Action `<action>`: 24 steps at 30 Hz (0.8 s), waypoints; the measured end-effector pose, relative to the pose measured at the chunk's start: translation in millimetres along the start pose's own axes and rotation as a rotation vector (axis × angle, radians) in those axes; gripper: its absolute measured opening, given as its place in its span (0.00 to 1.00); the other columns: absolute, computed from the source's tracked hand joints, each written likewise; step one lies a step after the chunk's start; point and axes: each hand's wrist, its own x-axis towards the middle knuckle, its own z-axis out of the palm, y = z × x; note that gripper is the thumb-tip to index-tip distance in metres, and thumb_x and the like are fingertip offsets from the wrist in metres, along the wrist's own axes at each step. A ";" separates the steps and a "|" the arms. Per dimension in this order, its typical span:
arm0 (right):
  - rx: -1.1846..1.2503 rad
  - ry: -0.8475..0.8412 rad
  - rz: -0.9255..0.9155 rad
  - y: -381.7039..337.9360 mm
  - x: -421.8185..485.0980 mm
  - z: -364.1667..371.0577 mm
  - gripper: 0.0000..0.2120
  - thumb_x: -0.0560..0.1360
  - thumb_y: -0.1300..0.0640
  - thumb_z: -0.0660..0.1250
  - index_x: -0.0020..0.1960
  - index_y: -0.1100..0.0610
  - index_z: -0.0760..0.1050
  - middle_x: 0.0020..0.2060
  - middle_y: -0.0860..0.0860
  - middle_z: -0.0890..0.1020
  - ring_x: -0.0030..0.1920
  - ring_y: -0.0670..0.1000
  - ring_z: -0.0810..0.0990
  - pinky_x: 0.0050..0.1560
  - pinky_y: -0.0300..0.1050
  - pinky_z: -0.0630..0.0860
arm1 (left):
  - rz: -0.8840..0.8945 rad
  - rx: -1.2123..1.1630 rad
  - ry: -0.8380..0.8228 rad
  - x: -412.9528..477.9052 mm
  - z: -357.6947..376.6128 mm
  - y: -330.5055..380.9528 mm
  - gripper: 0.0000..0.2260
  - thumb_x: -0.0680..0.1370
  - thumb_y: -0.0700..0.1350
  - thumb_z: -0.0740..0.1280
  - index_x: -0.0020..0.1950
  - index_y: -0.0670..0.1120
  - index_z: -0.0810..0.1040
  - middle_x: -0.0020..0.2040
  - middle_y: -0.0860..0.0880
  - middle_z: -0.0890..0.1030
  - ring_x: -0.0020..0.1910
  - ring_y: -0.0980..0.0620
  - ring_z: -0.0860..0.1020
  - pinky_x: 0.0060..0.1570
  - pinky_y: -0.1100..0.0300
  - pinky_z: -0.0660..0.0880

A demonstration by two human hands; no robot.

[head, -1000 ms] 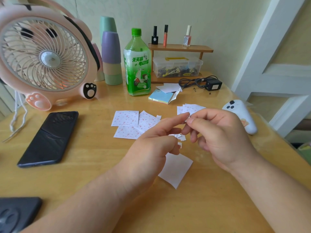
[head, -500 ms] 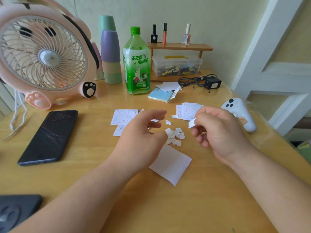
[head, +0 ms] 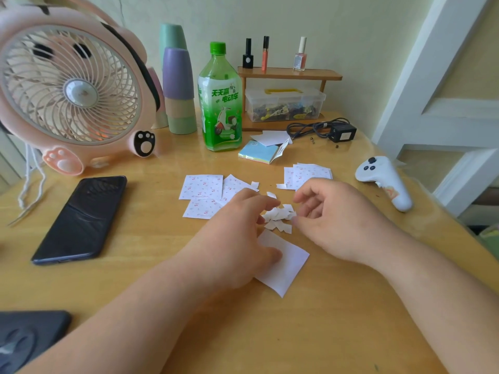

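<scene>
The left hand [head: 240,233] lies low over the wooden table [head: 135,279], fingers relaxed and stretched toward a little heap of torn paper scraps [head: 279,218]. It grasps nothing, and its thumb rests on the corner of a plain white square of paper [head: 290,265] that lies just on the near side of the heap. The right hand [head: 337,225] sits across from it, fingers loosely curled and empty, with its fingertips at the right edge of the scraps. So the heap lies between the two hands, flat on the table and held by neither. One stray scrap [head: 271,195] lies a little behind the heap, between the two sets of fingertips.

Past the left hand's knuckles a few cherry-print paper squares [head: 201,186] overlap one another, partly hidden by the fingers. A second small stack of printed squares [head: 310,171] lies behind the right hand. Further back stands a green bottle [head: 220,103], with a pad of coloured notes [head: 258,153] just beside it and stacked cups [head: 178,85] to its left. A pink fan [head: 70,90] fills the left corner, and a black phone [head: 81,220] lies in front of it, well apart from the paper. Off to the right, near the table edge, rests a white controller [head: 383,179].
</scene>
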 end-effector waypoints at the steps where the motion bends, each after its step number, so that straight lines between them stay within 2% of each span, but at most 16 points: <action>1: -0.062 -0.087 0.005 -3.6 -5.6 -2.6 0.14 0.70 0.51 0.77 0.52 0.44 0.77 0.39 0.39 0.82 0.36 0.39 0.79 0.44 0.46 0.80 | 0.002 -0.008 -0.006 -0.4 -0.3 -0.1 0.31 0.72 0.47 0.77 0.72 0.60 0.71 0.57 0.66 0.68 0.49 0.75 0.71 0.43 0.79 0.68; 4: -0.328 -0.334 -0.001 -16.6 -23.5 -9.7 0.31 0.62 0.35 0.76 0.63 0.36 0.70 0.51 0.33 0.75 0.51 0.36 0.76 0.52 0.43 0.79 | 0.008 -0.025 -0.014 -0.3 -1.0 -0.9 0.32 0.71 0.47 0.77 0.72 0.59 0.71 0.60 0.65 0.69 0.55 0.71 0.72 0.44 0.78 0.69; 7: -0.432 -0.376 0.001 -27.3 -32.4 -13.7 0.42 0.60 0.31 0.75 0.71 0.36 0.65 0.58 0.33 0.70 0.55 0.39 0.73 0.55 0.43 0.77 | 0.014 -0.014 -0.017 -0.2 -0.4 -1.4 0.33 0.70 0.47 0.77 0.73 0.59 0.70 0.61 0.64 0.69 0.58 0.67 0.72 0.46 0.77 0.68; 10: -0.401 -0.374 0.047 -29.3 -34.4 -13.5 0.39 0.62 0.33 0.76 0.70 0.39 0.67 0.55 0.36 0.73 0.51 0.39 0.75 0.49 0.40 0.76 | 0.021 -0.023 -0.011 -0.9 0.3 -1.3 0.33 0.70 0.48 0.78 0.72 0.60 0.71 0.60 0.65 0.69 0.54 0.68 0.73 0.45 0.78 0.68; 14: -0.381 -0.387 0.025 -27.9 -36.0 -10.9 0.35 0.66 0.37 0.76 0.69 0.39 0.68 0.49 0.36 0.73 0.45 0.37 0.74 0.39 0.35 0.70 | 0.070 -0.019 -0.045 -2.2 -3.0 -1.1 0.33 0.70 0.48 0.77 0.73 0.59 0.70 0.62 0.65 0.70 0.58 0.69 0.73 0.49 0.78 0.69; 16: -0.379 -0.400 0.005 -27.3 -36.1 -11.5 0.33 0.67 0.38 0.76 0.69 0.39 0.69 0.48 0.37 0.74 0.46 0.38 0.75 0.42 0.36 0.73 | 0.097 0.002 -0.090 -3.4 -4.4 0.2 0.33 0.71 0.47 0.77 0.73 0.59 0.70 0.62 0.66 0.70 0.58 0.69 0.74 0.52 0.78 0.69; 19: -0.380 -0.427 -0.048 -26.6 -35.6 -13.6 0.31 0.69 0.40 0.76 0.69 0.38 0.68 0.47 0.37 0.75 0.50 0.39 0.76 0.51 0.39 0.78 | 0.124 0.020 -0.133 -4.6 -5.5 1.3 0.33 0.70 0.47 0.78 0.72 0.60 0.70 0.62 0.67 0.69 0.57 0.67 0.75 0.51 0.77 0.70; 24: -0.326 -0.479 -0.094 -24.0 -31.5 -16.0 0.27 0.68 0.42 0.77 0.62 0.36 0.69 0.47 0.38 0.77 0.48 0.40 0.78 0.51 0.42 0.79 | 0.126 -0.001 -0.176 -5.0 -5.1 2.9 0.28 0.70 0.46 0.78 0.67 0.61 0.72 0.58 0.65 0.69 0.53 0.66 0.77 0.50 0.72 0.73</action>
